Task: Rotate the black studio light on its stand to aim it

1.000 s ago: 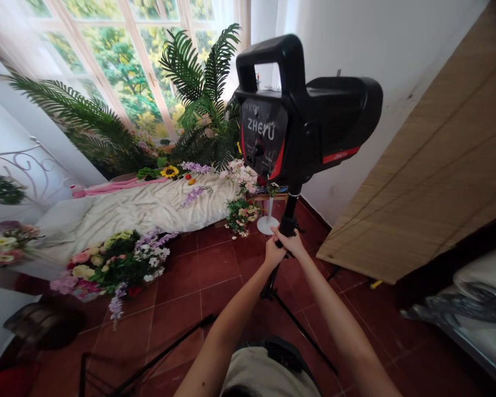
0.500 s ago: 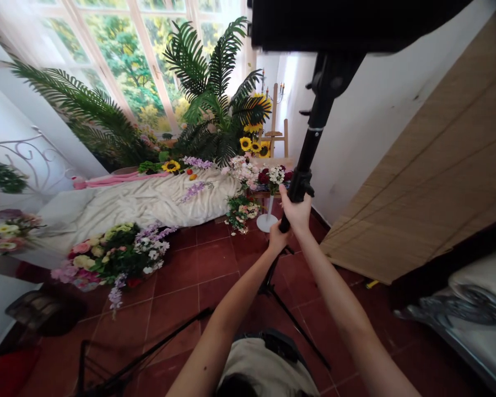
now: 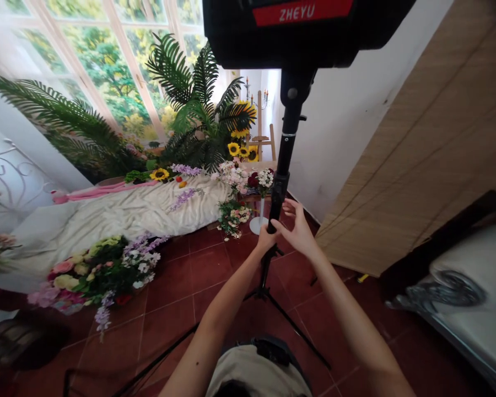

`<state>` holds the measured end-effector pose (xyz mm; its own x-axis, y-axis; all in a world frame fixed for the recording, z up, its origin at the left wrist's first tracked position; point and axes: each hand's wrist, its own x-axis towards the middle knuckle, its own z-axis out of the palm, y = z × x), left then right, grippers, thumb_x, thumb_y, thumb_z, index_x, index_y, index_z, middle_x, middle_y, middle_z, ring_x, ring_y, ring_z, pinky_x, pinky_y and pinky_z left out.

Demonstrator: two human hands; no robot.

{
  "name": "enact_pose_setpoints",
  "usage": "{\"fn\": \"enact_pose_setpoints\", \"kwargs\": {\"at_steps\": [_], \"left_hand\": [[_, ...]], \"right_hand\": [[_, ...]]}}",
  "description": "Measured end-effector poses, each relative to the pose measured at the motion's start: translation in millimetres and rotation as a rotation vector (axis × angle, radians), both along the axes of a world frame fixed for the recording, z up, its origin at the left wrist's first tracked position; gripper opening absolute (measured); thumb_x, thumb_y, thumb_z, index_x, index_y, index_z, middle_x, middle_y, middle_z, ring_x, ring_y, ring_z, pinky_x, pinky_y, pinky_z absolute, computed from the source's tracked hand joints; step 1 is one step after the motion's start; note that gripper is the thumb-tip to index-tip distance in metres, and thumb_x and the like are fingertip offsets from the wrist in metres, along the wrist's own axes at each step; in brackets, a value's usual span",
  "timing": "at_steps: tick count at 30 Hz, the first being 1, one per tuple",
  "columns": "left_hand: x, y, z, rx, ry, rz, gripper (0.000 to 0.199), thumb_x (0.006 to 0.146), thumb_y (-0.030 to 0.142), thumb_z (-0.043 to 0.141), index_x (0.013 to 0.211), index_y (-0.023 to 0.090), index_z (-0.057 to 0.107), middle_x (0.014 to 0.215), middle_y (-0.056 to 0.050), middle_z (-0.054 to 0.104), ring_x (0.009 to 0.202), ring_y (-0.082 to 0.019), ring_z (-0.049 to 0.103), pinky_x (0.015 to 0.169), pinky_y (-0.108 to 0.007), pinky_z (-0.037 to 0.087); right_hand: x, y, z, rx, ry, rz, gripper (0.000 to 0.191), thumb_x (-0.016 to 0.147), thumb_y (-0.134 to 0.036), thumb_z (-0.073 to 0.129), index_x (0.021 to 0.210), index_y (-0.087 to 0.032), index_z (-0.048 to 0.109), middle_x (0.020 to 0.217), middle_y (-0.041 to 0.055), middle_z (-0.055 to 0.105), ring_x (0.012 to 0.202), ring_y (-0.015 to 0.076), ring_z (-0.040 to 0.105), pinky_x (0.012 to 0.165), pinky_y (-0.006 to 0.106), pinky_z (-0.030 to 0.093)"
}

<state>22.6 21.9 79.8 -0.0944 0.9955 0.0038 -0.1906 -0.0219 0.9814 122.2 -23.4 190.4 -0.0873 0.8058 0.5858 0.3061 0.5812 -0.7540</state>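
A black light stand point(image 3: 287, 149) rises in front of me, its tripod legs spread on the floor. On its top sits a bulky black studio light point(image 3: 268, 47) with a red ZHEYU label, partly cut off by the upper edge of the view. My left hand point(image 3: 267, 238) is wrapped round the pole below the locking collar point(image 3: 279, 186). Just right of the pole, my right hand point(image 3: 298, 227) has its fingers apart and curved, with the thumb reaching towards the pole near my left hand. Whether that thumb touches the pole I cannot tell.
A cloth-draped bed point(image 3: 119, 212) with flower bunches point(image 3: 103, 262) stands to the left. Beyond the stand are a palm plant point(image 3: 198, 105) and a wooden easel point(image 3: 259, 132). At right are a bamboo blind point(image 3: 380, 165) and a silver-framed seat point(image 3: 458, 286).
My right hand has let go of the pole's collar and opened beside it. In view, the light and stand have shifted left, and the red label has come into sight.
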Motion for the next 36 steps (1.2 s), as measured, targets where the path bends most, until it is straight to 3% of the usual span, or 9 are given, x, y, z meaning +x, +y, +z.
{"fn": "enact_pose_setpoints", "kwargs": {"at_steps": [3,7,11,15,21,24,28,32,36], "left_hand": [[1,2,0.4,0.037,0.067,-0.04,0.028,0.054,0.029,0.073,0.057,0.015,0.049,0.045,0.006,0.045,0.044,-0.005,0.043,0.044,-0.017,0.036],[0,4,3.9,0.058,0.107,-0.177,0.028,0.06,0.03,0.068,0.053,0.016,0.045,0.039,0.007,0.039,0.036,-0.003,0.035,0.039,-0.018,0.03],[-3,6,6.1,0.09,0.084,-0.287,0.029,0.061,0.029,0.066,0.049,0.017,0.042,0.036,0.007,0.037,0.033,-0.003,0.033,0.038,-0.018,0.028],[-5,8,5.2,0.108,0.106,-0.34,0.032,0.06,0.03,0.066,0.046,0.017,0.041,0.036,0.007,0.038,0.034,-0.002,0.034,0.04,-0.017,0.029],[-6,10,4.1,0.092,0.138,-0.36,0.028,0.06,0.03,0.064,0.051,0.016,0.041,0.037,0.008,0.037,0.034,-0.002,0.034,0.04,-0.018,0.028],[-7,10,4.3,0.103,0.144,-0.382,0.026,0.062,0.028,0.061,0.05,0.016,0.042,0.036,0.008,0.036,0.034,-0.003,0.033,0.04,-0.018,0.026],[-7,11,2.6,0.134,0.115,-0.4,0.03,0.061,0.027,0.062,0.046,0.017,0.039,0.035,0.008,0.036,0.033,-0.002,0.031,0.039,-0.019,0.025],[-7,13,-3.3,0.14,0.1,-0.392,0.027,0.061,0.027,0.064,0.049,0.016,0.043,0.035,0.009,0.036,0.032,-0.001,0.032,0.038,-0.018,0.024],[-7,13,-8.7,0.156,0.079,-0.377,0.026,0.062,0.027,0.065,0.052,0.016,0.044,0.035,0.009,0.036,0.032,-0.001,0.032,0.038,-0.017,0.024]], "right_hand": [[31,-15,-46.8,-0.09,-0.069,-0.074,0.051,0.076,-0.047,0.061,0.117,-0.021,0.047,0.114,0.0108,0.054,0.103,0.0225,0.053,0.09,0.039,0.044],[49,-36,-106.9,-0.38,-0.199,-0.065,0.033,0.076,-0.054,0.058,0.088,-0.024,0.057,0.085,0.0046,0.063,0.079,0.0214,0.059,0.077,0.036,0.046],[37,-46,-137.0,-0.558,-0.163,-0.002,0.036,0.08,-0.06,0.048,0.075,-0.026,0.057,0.07,0.0006,0.063,0.067,0.0201,0.059,0.068,0.031,0.044],[21,-40,-145.6,-0.559,-0.052,-0.077,0.048,0.085,-0.064,0.031,0.065,-0.025,0.052,0.063,0.0016,0.062,0.061,0.0198,0.058,0.064,0.029,0.041],[25,-37,-139.3,-0.49,-0.334,-0.143,0.043,0.078,-0.065,0.045,0.086,-0.024,0.054,0.072,0.0002,0.064,0.065,0.0182,0.059,0.057,0.024,0.035],[26,-35,-138.2,-0.479,-0.352,-0.181,0.043,0.079,-0.063,0.044,0.075,-0.022,0.057,0.07,0.0022,0.063,0.068,0.0188,0.059,0.058,0.024,0.035],[15,-30,-144.0,-0.777,0.154,0.044,0.048,0.085,-0.055,0.036,0.052,-0.022,0.05,0.053,0.0029,0.056,0.056,0.0168,0.054,0.056,0.026,0.038],[-8,-36,-151.7,-1.033,0.645,0.322,0.032,0.084,-0.033,0.04,0.055,-0.021,0.044,0.054,0.0,0.053,0.049,0.0113,0.048,0.051,0.023,0.04],[-25,-52,-161.3,-1.243,0.735,0.44,0.019,0.082,-0.033,0.048,0.068,-0.019,0.049,0.067,0.0011,0.06,0.05,0.0087,0.049,0.048,0.02,0.04]]}}
